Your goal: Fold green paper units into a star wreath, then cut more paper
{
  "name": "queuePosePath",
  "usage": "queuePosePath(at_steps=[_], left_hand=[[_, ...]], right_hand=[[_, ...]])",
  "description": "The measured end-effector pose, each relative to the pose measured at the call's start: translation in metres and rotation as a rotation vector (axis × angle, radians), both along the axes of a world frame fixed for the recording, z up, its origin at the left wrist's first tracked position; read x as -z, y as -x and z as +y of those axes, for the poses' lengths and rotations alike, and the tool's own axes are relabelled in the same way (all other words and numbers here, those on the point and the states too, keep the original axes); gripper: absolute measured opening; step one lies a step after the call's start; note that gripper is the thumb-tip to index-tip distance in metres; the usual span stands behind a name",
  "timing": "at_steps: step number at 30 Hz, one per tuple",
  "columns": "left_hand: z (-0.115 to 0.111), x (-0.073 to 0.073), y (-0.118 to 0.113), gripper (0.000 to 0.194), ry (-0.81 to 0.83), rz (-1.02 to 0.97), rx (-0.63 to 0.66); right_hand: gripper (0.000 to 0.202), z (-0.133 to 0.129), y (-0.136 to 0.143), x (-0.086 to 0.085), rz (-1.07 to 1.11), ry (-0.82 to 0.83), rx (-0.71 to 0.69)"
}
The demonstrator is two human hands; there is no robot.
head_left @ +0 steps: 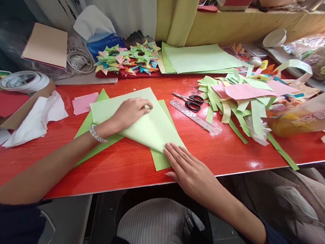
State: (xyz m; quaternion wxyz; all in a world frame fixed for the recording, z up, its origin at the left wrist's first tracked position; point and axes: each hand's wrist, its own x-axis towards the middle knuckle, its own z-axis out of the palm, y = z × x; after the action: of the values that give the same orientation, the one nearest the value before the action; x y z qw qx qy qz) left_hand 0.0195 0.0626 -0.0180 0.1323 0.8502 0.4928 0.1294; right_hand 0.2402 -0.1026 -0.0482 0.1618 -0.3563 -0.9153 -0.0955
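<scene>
A pale green sheet of paper (153, 125), folded over on itself, lies on the red table (111, 182). Darker green paper (86, 130) shows beneath it at the left and the lower right. My left hand (130, 113), with a beaded bracelet at the wrist, rests on the upper part of the pale sheet, its fingers curled; whether anything is between them is hidden. My right hand (187, 166) lies flat on the sheet's lower right corner, fingers stretched out and nearly together.
Black-handled scissors (194, 102) and a clear ruler (193, 117) lie right of the paper. Further right is a heap of paper strips (247, 95). Folded paper stars (128, 58) and green sheets (199, 58) are at the back, pink paper (84, 103) at the left.
</scene>
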Motion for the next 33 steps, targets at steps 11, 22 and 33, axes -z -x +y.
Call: queuePosePath(at_steps=[11,22,33], left_hand=[[-0.004,0.009,0.001,0.025,-0.148,0.173,0.013],[-0.108,0.008,-0.046,0.037,-0.51,0.389,0.555],[-0.128,0.012,0.034,0.066,-0.221,0.448,0.29]], right_hand=[[0.051,-0.026,-0.026,-0.001,-0.003,0.094,0.097],[0.063,-0.031,-0.027,0.007,0.099,0.076,0.161],[0.065,-0.038,-0.03,0.005,0.071,0.093,0.196]])
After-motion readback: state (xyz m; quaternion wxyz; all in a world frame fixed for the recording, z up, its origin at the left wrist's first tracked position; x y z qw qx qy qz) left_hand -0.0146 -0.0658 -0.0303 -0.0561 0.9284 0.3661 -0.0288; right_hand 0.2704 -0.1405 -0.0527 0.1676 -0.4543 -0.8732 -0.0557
